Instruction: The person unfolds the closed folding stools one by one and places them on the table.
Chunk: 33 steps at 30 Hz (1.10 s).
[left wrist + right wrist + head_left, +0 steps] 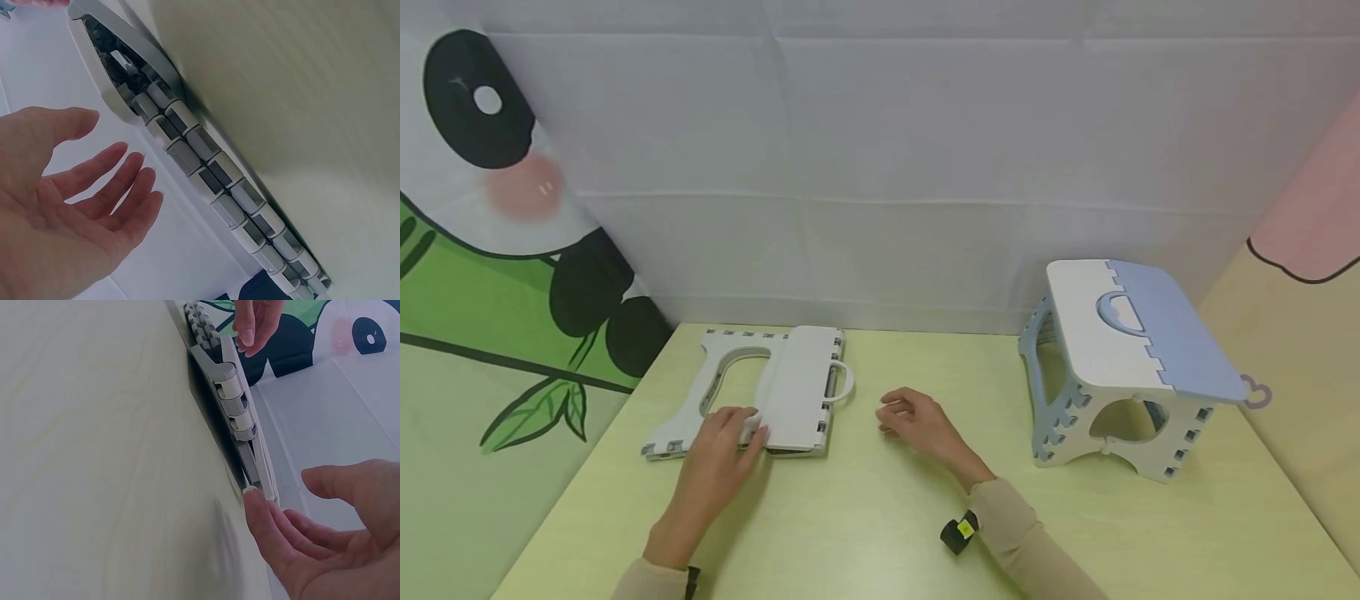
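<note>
A white and grey folding stool lies folded flat on the table at left, its loop handle sticking out to the right. My left hand is at the stool's near edge, fingers over it in the head view. In the left wrist view that hand has relaxed, spread fingers beside the hinged edge, with nothing gripped. To the right of the handle, my right hand hovers with loosely bent, empty fingers. The right wrist view shows its fingers near the stool's end; whether they touch cannot be told.
A white and blue step stool stands unfolded at the table's right, a small purple loop at its corner. Behind the pale table hangs a white cloth. Printed cartoon sheets flank both sides.
</note>
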Each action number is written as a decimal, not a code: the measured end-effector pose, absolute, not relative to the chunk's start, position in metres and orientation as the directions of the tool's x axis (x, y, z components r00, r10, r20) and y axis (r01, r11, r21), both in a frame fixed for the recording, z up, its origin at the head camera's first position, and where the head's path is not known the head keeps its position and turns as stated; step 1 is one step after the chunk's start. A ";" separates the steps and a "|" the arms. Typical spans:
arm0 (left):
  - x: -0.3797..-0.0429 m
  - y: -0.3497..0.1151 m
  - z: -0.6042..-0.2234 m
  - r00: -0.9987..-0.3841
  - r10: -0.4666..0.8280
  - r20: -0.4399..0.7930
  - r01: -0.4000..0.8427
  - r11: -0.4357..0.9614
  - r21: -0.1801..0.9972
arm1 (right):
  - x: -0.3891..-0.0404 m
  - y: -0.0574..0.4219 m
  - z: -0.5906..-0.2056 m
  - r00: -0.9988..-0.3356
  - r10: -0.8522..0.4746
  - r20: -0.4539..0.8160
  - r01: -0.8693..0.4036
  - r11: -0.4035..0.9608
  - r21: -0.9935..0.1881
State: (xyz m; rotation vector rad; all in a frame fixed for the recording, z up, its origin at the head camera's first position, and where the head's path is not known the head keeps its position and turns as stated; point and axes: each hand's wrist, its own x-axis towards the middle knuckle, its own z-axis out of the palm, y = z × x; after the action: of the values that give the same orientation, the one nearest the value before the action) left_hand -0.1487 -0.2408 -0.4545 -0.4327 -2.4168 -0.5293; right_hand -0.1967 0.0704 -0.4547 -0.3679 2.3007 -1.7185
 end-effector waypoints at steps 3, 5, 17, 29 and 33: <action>-0.149 -0.244 -0.455 -0.761 0.167 0.627 0.416 0.867 0.274 | -0.198 0.068 -0.455 -0.939 -0.339 -0.052 -0.041 0.262 -0.964; -0.148 -0.245 -0.455 -0.764 0.161 0.624 0.412 0.867 0.281 | -0.200 0.067 -0.455 -0.940 -0.337 -0.055 -0.036 0.257 -0.966; -0.150 -0.257 -0.458 -0.799 0.142 0.584 0.374 0.879 0.297 | -0.205 0.055 -0.451 -0.941 -0.332 -0.068 -0.018 0.248 -0.969; -0.149 -0.270 -0.459 -0.821 0.131 0.555 0.344 0.890 0.299 | -0.212 0.043 -0.451 -0.937 -0.332 -0.104 0.039 0.198 -0.979; -0.149 -0.272 -0.459 -0.820 0.128 0.557 0.344 0.889 0.303 | -0.214 0.040 -0.452 -0.937 -0.332 -0.109 0.044 0.198 -0.979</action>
State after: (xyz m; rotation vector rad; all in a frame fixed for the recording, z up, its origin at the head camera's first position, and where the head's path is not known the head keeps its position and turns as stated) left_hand -0.1490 -0.2719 -0.4592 -0.3410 -2.5125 -0.5360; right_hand -0.2141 0.0397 -0.4520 -0.2726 2.1806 -1.7990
